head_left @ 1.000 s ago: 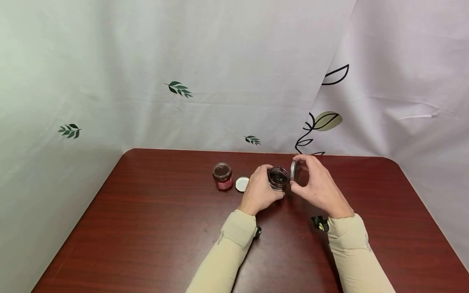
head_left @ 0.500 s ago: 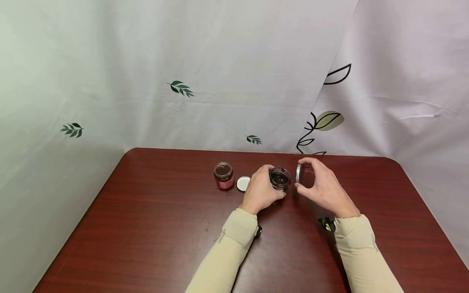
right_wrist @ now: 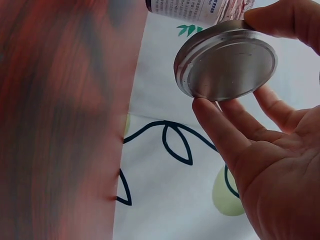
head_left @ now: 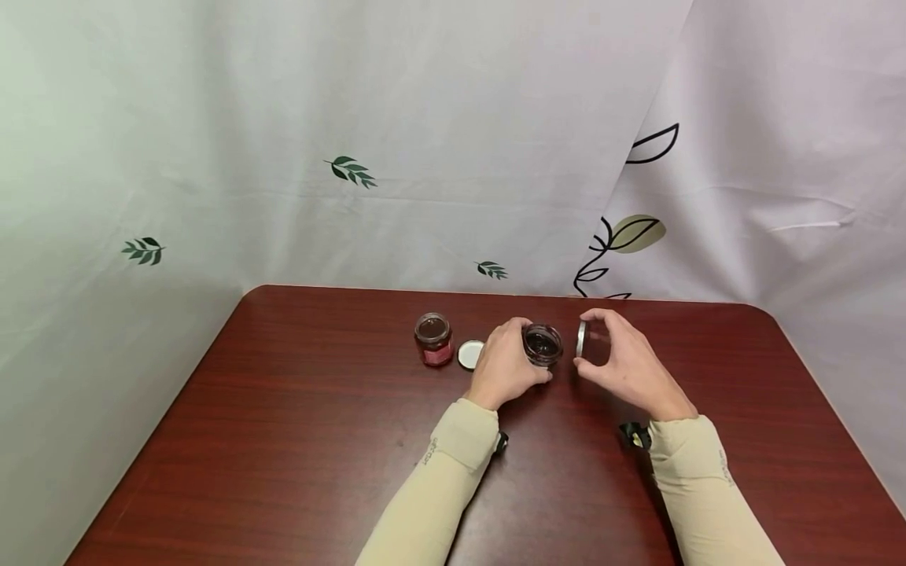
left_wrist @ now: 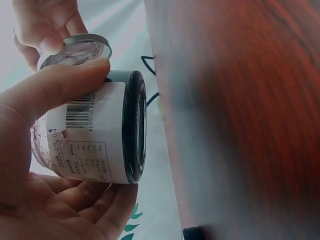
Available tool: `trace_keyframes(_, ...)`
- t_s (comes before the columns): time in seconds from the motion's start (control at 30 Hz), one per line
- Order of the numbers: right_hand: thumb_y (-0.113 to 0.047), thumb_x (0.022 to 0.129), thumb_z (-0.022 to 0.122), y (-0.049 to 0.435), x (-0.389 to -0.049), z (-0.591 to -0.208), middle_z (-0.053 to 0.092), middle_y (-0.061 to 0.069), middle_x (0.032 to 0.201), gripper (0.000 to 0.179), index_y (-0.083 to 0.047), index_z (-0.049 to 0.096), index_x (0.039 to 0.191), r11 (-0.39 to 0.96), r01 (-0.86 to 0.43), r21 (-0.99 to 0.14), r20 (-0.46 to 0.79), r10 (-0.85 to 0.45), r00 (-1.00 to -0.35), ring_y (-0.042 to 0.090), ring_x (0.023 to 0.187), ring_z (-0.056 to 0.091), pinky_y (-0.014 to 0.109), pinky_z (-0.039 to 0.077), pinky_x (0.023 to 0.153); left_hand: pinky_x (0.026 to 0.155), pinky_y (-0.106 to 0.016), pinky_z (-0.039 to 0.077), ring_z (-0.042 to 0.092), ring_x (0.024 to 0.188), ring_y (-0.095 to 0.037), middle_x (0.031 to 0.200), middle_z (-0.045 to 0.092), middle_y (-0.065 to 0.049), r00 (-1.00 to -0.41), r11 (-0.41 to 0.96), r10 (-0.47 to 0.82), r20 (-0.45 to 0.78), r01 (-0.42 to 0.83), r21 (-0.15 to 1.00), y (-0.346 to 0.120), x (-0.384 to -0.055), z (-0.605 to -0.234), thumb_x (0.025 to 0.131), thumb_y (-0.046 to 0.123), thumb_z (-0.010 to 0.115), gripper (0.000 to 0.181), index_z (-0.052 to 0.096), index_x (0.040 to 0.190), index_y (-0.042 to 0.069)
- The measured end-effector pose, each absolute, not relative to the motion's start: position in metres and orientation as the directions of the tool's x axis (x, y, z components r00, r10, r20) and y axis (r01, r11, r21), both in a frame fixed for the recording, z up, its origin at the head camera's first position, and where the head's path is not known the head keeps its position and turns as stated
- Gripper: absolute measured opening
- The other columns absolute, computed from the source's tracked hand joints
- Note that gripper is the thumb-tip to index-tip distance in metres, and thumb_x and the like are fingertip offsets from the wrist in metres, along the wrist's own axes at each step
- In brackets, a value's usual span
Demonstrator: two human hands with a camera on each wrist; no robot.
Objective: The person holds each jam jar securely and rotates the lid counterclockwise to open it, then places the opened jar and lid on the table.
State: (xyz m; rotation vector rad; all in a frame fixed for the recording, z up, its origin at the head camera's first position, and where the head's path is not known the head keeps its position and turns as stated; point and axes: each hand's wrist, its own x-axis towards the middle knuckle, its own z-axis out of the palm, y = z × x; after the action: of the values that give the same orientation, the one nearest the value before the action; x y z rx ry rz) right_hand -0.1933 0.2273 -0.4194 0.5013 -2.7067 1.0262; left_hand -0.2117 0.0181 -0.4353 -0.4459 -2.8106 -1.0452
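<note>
My left hand (head_left: 504, 363) grips a glass jar (head_left: 543, 344) of dark jam, its mouth uncovered and facing up. In the left wrist view the jar's white label (left_wrist: 90, 140) shows a barcode and printed text, with thumb and fingers wrapped round the sides. To the right of that jar, my right hand (head_left: 630, 365) pinches a silver metal lid (head_left: 581, 339) by its rim, holding it on edge a little apart from the jar. The lid's plain metal outer face (right_wrist: 227, 70) shows in the right wrist view; its inner side, smeared, appears in the left wrist view.
A second jar (head_left: 433, 339), dark with a red label and no lid on, stands left of my left hand. Between them a white-lined lid (head_left: 470, 354) lies on the brown table (head_left: 318, 409). A patterned white cloth (head_left: 425, 220) hangs behind the table's far edge.
My right hand has drawn the lid rightward, away from the jar mouth, and the lid now stands more edge-on. The left hand keeps its grip on the jar almost in place.
</note>
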Motion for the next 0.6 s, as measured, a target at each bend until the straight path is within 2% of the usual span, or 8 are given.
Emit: trace_keyframes(0.6,-0.006,0.078,0.079,0.2286,-0.1949,-0.4235,0.065,0.019,0.118,0.059,0.000,0.053,0.130,0.690,-0.344,-0.637,0.253,-0.235,-0.939,0.035,0.104,0.069,0.051,0.050,0.093,0.090,-0.034,0.052,0.066,0.104,-0.023,0.115,0.068,-0.004,-0.970,0.730,0.198,0.143,0.244,0.638,0.0206,-0.2127,-0.4336,0.063,0.018,0.093,0.074,0.060,0.128,0.007)
